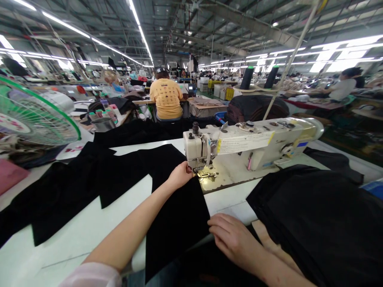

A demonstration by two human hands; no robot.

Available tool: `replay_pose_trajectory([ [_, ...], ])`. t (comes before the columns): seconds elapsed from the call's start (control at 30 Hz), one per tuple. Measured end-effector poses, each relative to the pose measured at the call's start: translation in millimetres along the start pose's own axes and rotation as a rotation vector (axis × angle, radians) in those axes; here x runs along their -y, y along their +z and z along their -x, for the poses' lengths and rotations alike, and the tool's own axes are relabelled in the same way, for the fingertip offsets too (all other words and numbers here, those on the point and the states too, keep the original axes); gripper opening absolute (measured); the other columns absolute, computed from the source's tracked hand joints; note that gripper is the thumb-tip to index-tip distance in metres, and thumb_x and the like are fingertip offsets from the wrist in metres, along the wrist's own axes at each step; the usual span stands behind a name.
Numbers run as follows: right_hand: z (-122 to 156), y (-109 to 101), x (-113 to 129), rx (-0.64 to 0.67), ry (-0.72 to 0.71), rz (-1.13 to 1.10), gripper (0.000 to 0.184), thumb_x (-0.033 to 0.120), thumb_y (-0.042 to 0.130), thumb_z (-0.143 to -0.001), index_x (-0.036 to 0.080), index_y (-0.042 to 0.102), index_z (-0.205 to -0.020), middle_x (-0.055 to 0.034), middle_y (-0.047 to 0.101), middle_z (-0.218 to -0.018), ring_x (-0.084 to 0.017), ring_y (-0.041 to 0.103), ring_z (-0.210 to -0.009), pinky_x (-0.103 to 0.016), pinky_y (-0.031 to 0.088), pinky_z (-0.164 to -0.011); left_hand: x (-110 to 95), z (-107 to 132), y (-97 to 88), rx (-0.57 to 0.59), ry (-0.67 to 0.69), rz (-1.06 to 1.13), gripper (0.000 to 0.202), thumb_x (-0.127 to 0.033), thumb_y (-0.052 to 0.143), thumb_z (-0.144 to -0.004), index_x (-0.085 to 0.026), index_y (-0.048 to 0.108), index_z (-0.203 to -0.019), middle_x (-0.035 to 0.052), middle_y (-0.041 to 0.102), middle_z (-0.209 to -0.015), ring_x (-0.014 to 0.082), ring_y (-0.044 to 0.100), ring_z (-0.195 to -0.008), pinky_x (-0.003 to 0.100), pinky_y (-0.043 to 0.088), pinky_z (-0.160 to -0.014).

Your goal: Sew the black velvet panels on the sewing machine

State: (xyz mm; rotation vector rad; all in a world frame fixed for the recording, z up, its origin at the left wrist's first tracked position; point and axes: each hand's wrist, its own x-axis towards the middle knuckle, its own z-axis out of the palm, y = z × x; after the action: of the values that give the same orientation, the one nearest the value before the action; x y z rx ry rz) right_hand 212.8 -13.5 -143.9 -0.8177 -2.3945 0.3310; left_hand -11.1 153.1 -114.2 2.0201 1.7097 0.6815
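A cream-coloured sewing machine (236, 145) stands on the table in front of me. Black cloth (179, 215) lies under its needle end and hangs over the front edge towards my lap. My left hand (180, 175) is beside the presser foot and needle, with its fingers curled and closed; what is between the fingertips is hidden. Lower down, my right hand (229, 237) has its fingers bent together at the right edge of the same cloth, gripping it. A lit metal plate (208, 175) shows just right of the needle.
To the right lies a pile of black pieces (320, 223). More black cloth (62, 187) spreads over the table on the left. A green fan (36, 115) stands at the far left. A co-worker in a yellow shirt (166, 97) sits ahead, facing away. Two dark thread cones (247, 77) rise behind the machine.
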Motion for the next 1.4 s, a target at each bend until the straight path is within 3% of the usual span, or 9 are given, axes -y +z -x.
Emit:
replay_pose_trajectory([
  [0.13,1,-5,-1,0.031,-0.019,-0.013,0.033,0.0,0.047,-0.086,0.016,0.065,-0.109,-0.0118,0.071,-0.112,-0.025,0.064,-0.106,-0.041,0.058,-0.092,-27,50,-4.0,-0.135,0.035,-0.137,0.014,-0.012,0.062,-0.08,-0.016,0.058,-0.093,0.0126,0.063,-0.107,0.0292,0.056,-0.107,0.042,0.046,-0.09],
  [0.2,2,-9,0,0.046,-0.034,-0.009,0.036,0.0,0.047,-0.086,0.015,0.065,-0.114,-0.0129,0.071,-0.115,-0.025,0.064,-0.109,-0.042,0.057,-0.095,-37,92,-1.8,-0.033,0.213,-0.177,0.011,-0.012,0.058,-0.084,-0.018,0.06,-0.093,0.0106,0.064,-0.106,0.0274,0.058,-0.105,0.041,0.048,-0.091],
  [0.27,1,-12,1,0.068,-0.037,-0.008,0.037,0.0,0.047,-0.086,0.012,0.065,-0.117,-0.0147,0.07,-0.116,-0.026,0.063,-0.111,-0.042,0.056,-0.098,-39,133,3.3,0.191,0.493,-0.165,0.015,-0.012,0.055,-0.087,-0.02,0.064,-0.096,0.0075,0.068,-0.104,0.0236,0.063,-0.099,0.036,0.052,-0.088],
  [0.4,-6,-13,0,0.114,-0.026,0.006,0.039,0.002,0.047,-0.087,0.008,0.063,-0.122,-0.0165,0.068,-0.121,-0.027,0.061,-0.115,-0.043,0.054,-0.102,-21,171,12.0,0.249,0.74,-0.3,0.05,-0.005,0.052,-0.08,-0.012,0.057,-0.129,0.0156,0.062,-0.135,0.0299,0.058,-0.125,0.042,0.051,-0.104],
  [0.5,-18,-10,-7,0.115,0.002,0.032,0.04,0.004,0.049,-0.088,0.009,0.062,-0.125,-0.0154,0.067,-0.125,-0.027,0.059,-0.118,-0.043,0.051,-0.105,-8,157,10.0,0.25,0.759,-0.327,0.055,-0.004,0.051,-0.079,-0.009,0.055,-0.134,0.0175,0.06,-0.138,0.0312,0.055,-0.129,0.044,0.051,-0.106],
  [0.67,-43,-5,-25,0.111,0.058,0.073,0.038,0.005,0.054,-0.087,0.015,0.064,-0.122,-0.0112,0.064,-0.123,-0.025,0.055,-0.115,-0.042,0.049,-0.104,-1,117,0.4,0.196,0.737,-0.262,0.041,-0.006,0.044,-0.09,-0.014,0.062,-0.127,0.0149,0.065,-0.13,0.0269,0.06,-0.124,0.043,0.053,-0.103],
  [1.07,-93,12,-60,0.025,0.165,0.272,0.023,0.01,0.055,-0.09,0.018,0.07,-0.106,-0.0087,0.06,-0.098,-0.025,0.053,-0.099,-0.039,0.048,-0.089,19,48,-12.6,0.124,0.684,-0.27,0.032,-0.018,0.043,-0.097,-0.016,0.072,-0.111,0.0118,0.068,-0.121,0.0215,0.065,-0.111,0.035,0.055,-0.098],
  [1.2,-90,19,-57,-0.024,0.202,0.272,0.025,0.012,0.054,-0.092,0.017,0.067,-0.112,-0.0102,0.061,-0.104,-0.026,0.054,-0.102,-0.041,0.049,-0.091,25,33,-13.5,0.111,0.648,-0.283,0.032,-0.018,0.045,-0.096,-0.016,0.071,-0.113,0.0113,0.068,-0.123,0.0219,0.063,-0.115,0.037,0.052,-0.103],
  [1.4,-54,26,-37,-0.068,0.204,0.264,0.037,0.014,0.055,-0.092,0.013,0.058,-0.129,-0.0142,0.058,-0.127,-0.028,0.051,-0.12,-0.045,0.045,-0.106,30,30,-7.4,0.046,0.568,-0.291,0.033,-0.021,0.042,-0.098,-0.016,0.069,-0.116,0.0117,0.067,-0.126,0.0222,0.062,-0.118,0.039,0.049,-0.106],
])
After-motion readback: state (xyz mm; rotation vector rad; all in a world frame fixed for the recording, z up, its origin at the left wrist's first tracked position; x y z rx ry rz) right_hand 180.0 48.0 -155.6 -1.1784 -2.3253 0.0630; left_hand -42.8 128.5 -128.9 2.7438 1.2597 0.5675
